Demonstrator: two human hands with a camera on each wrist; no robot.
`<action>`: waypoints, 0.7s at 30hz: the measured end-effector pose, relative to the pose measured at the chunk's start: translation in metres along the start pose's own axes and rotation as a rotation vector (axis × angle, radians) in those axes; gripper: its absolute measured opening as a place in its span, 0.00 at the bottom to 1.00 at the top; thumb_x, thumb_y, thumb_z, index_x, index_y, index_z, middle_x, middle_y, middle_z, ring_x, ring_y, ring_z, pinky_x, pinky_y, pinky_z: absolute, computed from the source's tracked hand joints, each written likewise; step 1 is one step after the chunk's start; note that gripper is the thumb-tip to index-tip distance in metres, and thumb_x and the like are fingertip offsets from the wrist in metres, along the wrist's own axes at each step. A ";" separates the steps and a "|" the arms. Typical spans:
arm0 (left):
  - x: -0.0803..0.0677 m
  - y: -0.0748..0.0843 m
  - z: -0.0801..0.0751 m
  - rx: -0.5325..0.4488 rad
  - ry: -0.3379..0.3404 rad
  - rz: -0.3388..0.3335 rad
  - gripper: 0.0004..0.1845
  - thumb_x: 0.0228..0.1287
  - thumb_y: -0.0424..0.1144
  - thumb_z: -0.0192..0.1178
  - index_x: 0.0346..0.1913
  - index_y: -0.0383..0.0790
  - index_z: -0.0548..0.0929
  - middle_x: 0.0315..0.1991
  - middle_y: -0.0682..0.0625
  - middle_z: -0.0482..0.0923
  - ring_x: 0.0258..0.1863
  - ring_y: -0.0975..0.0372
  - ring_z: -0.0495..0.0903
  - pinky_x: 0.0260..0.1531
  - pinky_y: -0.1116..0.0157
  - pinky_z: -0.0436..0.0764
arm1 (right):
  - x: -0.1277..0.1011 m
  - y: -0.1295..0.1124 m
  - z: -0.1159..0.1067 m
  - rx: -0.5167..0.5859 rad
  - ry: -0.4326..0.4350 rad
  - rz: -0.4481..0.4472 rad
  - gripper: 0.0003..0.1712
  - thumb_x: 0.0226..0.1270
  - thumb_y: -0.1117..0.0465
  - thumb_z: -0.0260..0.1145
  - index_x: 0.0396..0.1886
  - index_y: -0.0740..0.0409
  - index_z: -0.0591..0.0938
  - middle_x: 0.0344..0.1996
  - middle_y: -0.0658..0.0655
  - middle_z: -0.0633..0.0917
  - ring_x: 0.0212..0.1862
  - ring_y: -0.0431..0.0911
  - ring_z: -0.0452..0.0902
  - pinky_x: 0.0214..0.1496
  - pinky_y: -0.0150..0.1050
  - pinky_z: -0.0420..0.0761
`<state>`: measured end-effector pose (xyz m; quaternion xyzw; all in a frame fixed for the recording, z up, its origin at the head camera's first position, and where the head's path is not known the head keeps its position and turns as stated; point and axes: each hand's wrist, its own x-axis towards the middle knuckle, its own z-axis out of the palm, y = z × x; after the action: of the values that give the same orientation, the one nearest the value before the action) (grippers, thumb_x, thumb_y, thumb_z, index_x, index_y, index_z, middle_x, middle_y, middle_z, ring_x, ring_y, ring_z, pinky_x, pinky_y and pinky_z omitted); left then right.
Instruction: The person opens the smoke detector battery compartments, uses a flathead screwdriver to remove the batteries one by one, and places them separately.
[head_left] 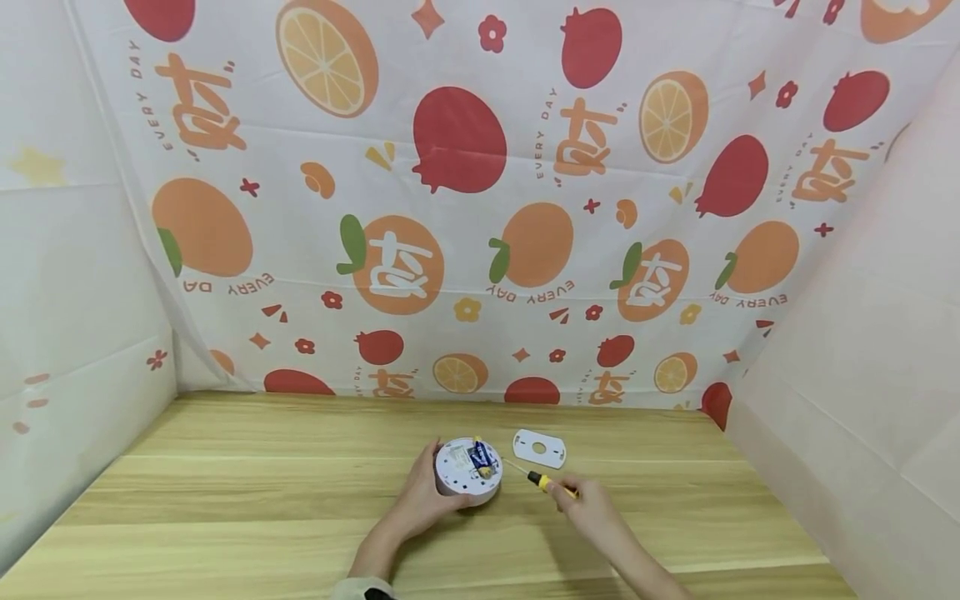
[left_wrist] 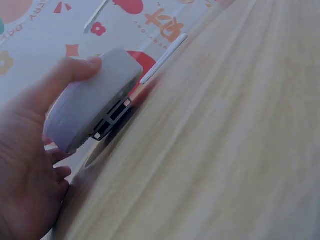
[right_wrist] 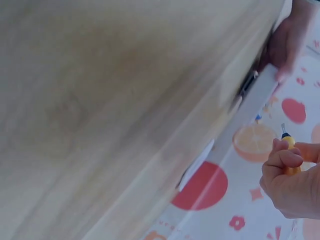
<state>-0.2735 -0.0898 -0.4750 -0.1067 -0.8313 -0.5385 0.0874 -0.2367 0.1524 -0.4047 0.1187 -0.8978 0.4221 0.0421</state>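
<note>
A round white smoke alarm (head_left: 450, 479), its back with a label facing up, is held in my left hand (head_left: 417, 498). My left thumb lies along its near side, with fingers round the far side. A blue and yellow battery (head_left: 481, 455) sits in its back. From the right, my right hand (head_left: 592, 510) grips a screwdriver (head_left: 546, 483) by its yellow and black handle. The thin shaft points left, its tip close to the alarm's right rim. In the left wrist view, a dark slotted part (left_wrist: 112, 119) shows under the alarm, close over the table.
A white mounting plate (head_left: 552, 450) with a round centre hole lies on the wood-grain table (head_left: 262, 500), behind the screwdriver. Fruit-printed cloth (head_left: 465, 250) hangs along the table's back edge, and pale cloth walls stand at both sides.
</note>
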 end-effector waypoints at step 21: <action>-0.003 0.000 -0.003 0.028 -0.005 0.053 0.61 0.32 0.46 0.77 0.66 0.25 0.49 0.64 0.28 0.53 0.63 0.38 0.53 0.60 0.43 0.53 | 0.072 0.078 -0.037 -0.535 0.223 0.173 0.13 0.56 0.71 0.60 0.42 0.72 0.80 0.30 0.65 0.77 0.30 0.54 0.74 0.26 0.45 0.78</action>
<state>-0.2707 -0.0927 -0.4746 -0.1288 -0.8359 -0.5239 0.1011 -0.3272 0.2157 -0.4270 -0.0206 -0.9737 0.1830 0.1344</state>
